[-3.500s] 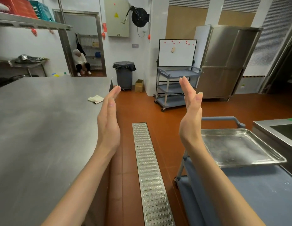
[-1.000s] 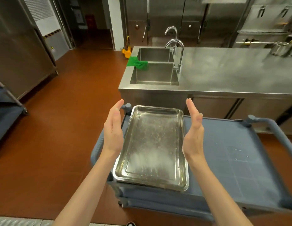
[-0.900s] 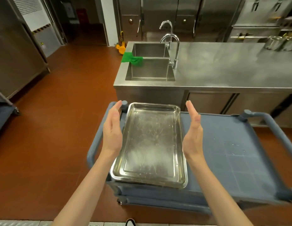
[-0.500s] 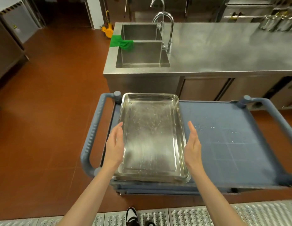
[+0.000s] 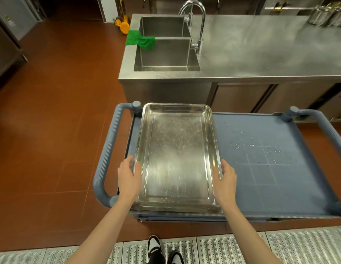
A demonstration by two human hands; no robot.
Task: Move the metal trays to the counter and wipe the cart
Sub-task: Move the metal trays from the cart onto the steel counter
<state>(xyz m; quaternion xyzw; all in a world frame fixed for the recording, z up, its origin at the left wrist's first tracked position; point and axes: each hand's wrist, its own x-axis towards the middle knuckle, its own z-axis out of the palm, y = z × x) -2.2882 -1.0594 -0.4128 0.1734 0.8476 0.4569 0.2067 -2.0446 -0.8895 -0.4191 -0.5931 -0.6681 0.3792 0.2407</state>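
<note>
A scratched metal tray (image 5: 177,159) lies lengthwise on the left half of the blue cart (image 5: 265,180). A second rim shows just beneath its near edge, so it seems to lie on another tray. My left hand (image 5: 129,178) holds the tray's left long rim near the front, thumb on the rim. My right hand (image 5: 225,181) holds the right long rim at the same height. The steel counter (image 5: 270,54) stands right behind the cart. Water drops speckle the cart's bare right half.
A double sink (image 5: 165,54) with a tall tap (image 5: 199,25) fills the counter's left end, a green cloth (image 5: 140,40) draped over its edge. Metal pots (image 5: 327,15) stand at the far right. Cart handles stick out both sides. Floor grating (image 5: 242,246) runs under my feet.
I turned from the long table to the cart. Over the last second both raised, flat hands came down and closed onto the tray's two long rims. The tray has not moved.
</note>
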